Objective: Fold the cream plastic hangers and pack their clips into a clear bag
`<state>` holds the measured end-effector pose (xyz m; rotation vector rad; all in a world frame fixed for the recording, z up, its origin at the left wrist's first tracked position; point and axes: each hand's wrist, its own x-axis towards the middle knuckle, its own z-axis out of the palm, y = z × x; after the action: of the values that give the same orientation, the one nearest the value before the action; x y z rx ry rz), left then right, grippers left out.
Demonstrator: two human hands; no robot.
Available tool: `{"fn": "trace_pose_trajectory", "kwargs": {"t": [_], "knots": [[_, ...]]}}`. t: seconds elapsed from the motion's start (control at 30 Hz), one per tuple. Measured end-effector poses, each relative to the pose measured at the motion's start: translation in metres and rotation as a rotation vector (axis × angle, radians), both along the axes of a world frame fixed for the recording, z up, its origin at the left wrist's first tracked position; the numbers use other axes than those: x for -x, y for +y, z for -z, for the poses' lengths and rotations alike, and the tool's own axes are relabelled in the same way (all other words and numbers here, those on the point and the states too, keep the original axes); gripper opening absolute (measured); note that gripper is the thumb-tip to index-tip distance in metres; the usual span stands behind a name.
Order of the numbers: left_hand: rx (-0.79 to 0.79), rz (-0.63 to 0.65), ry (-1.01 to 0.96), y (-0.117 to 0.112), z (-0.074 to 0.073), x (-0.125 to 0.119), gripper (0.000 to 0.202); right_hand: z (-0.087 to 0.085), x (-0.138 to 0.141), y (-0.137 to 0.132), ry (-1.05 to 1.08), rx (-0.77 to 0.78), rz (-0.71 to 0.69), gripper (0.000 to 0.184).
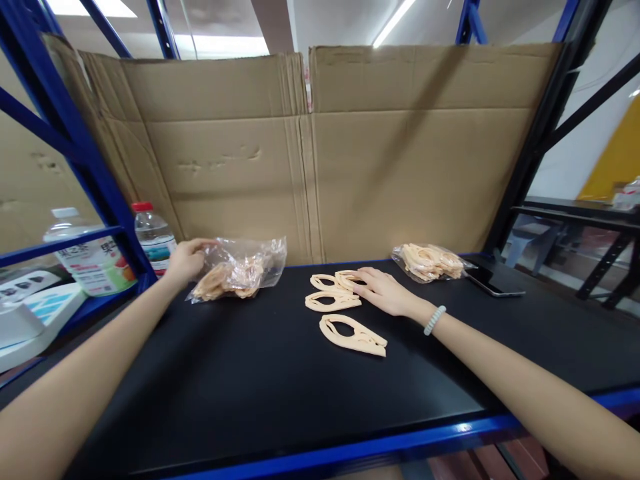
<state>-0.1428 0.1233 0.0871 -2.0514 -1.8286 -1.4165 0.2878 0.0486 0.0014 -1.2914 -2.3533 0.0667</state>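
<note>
My left hand point(189, 259) is closed on the upper left edge of a clear plastic bag point(270, 257), which lies on the black tabletop with several beige folding hangers point(227, 277) inside. To the right, my right hand point(383, 291) grips the right end of a beige folding hanger point(344, 276), thumb and fingers on either side of it. That hanger lies among other folded hangers in a small group. Just in front of them is another folded hanger point(333, 302), and nearest me a separate hanger point(353, 335) lies flat, its narrow end pointing right.
A second clear bag of hangers point(433, 262) lies at the back right, beside a dark phone point(495, 280). Cardboard point(430, 153) walls the back. Blue shelf posts point(85, 147) and bottles point(153, 233) stand at the left. A blue rail point(350, 450) edges the black table point(250, 393).
</note>
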Motion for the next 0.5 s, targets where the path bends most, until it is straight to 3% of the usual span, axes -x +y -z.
{"fn": "trace_pose_trajectory", "kwargs": {"t": [0.1,0.17,0.37,0.5], "knots": [[0.05,-0.037,0.073,0.0,0.025,0.004,0.018,0.002,0.0,0.002,-0.007,-0.018,-0.006,0.044],[0.036,-0.077,0.084,-0.002,0.032,0.001,0.01,0.003,0.0,0.004,-0.008,-0.031,-0.009,0.043],[-0.161,-0.152,0.002,-0.014,0.019,-0.026,0.018,0.003,0.0,0.005,0.015,-0.077,-0.027,0.039],[-0.399,-0.101,-0.124,-0.049,0.014,-0.066,0.018,0.0,0.002,0.004,0.057,-0.125,-0.027,0.038]]}}
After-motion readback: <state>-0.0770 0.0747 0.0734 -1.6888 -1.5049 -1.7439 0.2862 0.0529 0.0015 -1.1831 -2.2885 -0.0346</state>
